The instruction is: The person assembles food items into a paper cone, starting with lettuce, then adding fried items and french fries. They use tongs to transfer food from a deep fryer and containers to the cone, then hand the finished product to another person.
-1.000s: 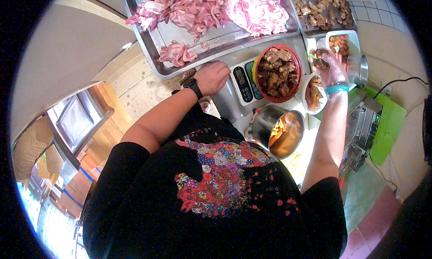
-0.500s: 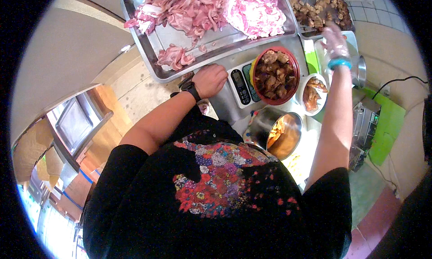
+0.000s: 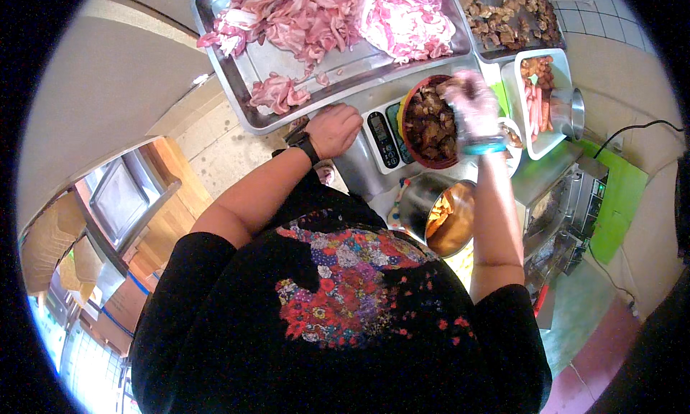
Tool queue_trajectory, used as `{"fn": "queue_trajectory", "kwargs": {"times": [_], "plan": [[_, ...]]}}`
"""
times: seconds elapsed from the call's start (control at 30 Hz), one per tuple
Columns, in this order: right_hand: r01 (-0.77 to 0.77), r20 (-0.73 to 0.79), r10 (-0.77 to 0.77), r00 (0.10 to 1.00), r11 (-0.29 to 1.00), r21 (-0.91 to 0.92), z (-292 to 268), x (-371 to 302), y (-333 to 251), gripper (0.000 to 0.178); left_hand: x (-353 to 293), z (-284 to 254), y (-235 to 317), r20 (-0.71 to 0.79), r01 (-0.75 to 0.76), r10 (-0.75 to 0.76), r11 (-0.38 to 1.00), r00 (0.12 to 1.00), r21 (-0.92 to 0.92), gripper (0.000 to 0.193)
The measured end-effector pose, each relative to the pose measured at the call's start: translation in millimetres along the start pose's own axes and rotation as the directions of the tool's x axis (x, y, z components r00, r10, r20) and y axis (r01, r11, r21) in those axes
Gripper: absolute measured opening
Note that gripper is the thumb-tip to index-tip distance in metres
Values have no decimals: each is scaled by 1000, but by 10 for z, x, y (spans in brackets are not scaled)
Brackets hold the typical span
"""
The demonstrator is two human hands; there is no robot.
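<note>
My right hand [image 3: 474, 101], in a clear plastic glove with a teal band at the wrist, is over the right side of a red bowl [image 3: 456, 159]. Its fingers are drawn together and a little blurred, with brown meat at the fingertips. Dark brown meat chunks [image 3: 430, 126] fill the bowl, which stands on a white digital kitchen scale [image 3: 383, 142]. My bare left hand [image 3: 335, 130], with a black watch on the wrist, rests with curled fingers on the counter left of the scale. Behind my right hand is a white bowl [image 3: 513, 162], partly hidden.
A large metal tray [image 3: 248, 112] of raw sliced meat lies ahead, beside a tray of brown meat chunks [image 3: 503, 15]. At right, a white container [image 3: 535, 152] holds sausages. A steel pot [image 3: 420, 205] with yellowish pieces sits near my body. A metal appliance [image 3: 568, 205] stands at right.
My right hand has come back from the tray of brown meat, moving left and nearer, to the red bowl. The white container of sausages is now uncovered. My left hand stays put.
</note>
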State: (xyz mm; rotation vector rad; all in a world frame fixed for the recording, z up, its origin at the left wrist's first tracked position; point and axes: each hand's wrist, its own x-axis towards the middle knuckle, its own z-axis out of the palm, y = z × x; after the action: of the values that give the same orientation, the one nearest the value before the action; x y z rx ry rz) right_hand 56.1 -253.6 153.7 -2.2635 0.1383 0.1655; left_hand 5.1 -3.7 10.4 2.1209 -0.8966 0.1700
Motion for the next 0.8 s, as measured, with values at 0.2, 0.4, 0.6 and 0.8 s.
{"fn": "queue_trajectory", "kwargs": {"times": [0.2, 0.4, 0.6, 0.8], "plan": [[-282, 81, 348, 934, 580, 764, -616, 183, 47, 25, -13, -10, -4, 43, 16, -15, 1000, 999, -13, 10], [-328, 210, 287, 935, 472, 818, -1033, 563, 431, 26, -11, -16, 3, 85, 52, -47, 997, 995, -53, 12], [-238, 74, 346, 935, 461, 854, -1241, 945, 623, 24, -14, 5, -15, 97, 52, -48, 998, 994, -40, 12], [-178, -29, 401, 915, 469, 865, -1117, 907, 309, 51, -6, 19, -30, 71, 37, -34, 998, 997, -45, 11]]}}
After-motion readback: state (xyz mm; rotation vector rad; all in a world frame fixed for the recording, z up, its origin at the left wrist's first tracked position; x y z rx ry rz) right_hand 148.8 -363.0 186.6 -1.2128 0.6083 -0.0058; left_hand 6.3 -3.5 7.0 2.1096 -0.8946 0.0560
